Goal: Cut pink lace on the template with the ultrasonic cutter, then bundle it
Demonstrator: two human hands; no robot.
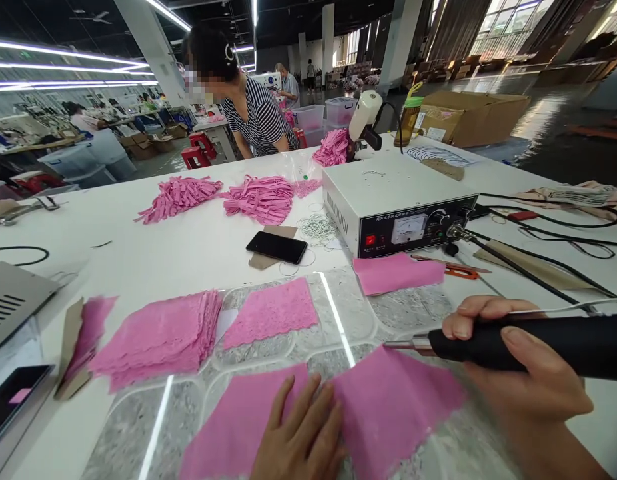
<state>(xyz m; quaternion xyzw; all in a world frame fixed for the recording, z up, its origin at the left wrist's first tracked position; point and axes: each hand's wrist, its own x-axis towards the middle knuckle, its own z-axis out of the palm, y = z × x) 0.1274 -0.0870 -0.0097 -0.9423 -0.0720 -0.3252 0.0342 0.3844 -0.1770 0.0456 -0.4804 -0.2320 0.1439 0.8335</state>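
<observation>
Fingers (324, 413) slightly parted on the left hand (296, 440), palm down across the facing edges of the left pink panel (233, 420) and the right pink panel (398, 407), pinching nothing; both panels on the near side of the control box (398, 183). Right hand (533, 383) curled around a black handpiece (478, 341), in front of the control box and toward its right end; metal tip (419, 345) at the right pink panel's upper corner, contact impossible to tell. Strip of marbled mat (411, 312) between that corner and the control box, narrowed by a pink piece (398, 273) just in front of the box. Left of the control box and nearer, a lace-edged panel (276, 310) with mat visible along its edges, then a lace-edged stack (158, 337), its layers slightly staggered. Phone (277, 247) just left of the control box, over brown card (259, 261); coiled cord (317, 229) between phone and box. Broad stretch of white tabletop (133, 257) left of the control box, from the stack back to a heap of pink strips (181, 198) and a second heap (261, 200). Beyond the far table edge (228, 171), behind and left of the control box, a person in a striped top (253, 113).
</observation>
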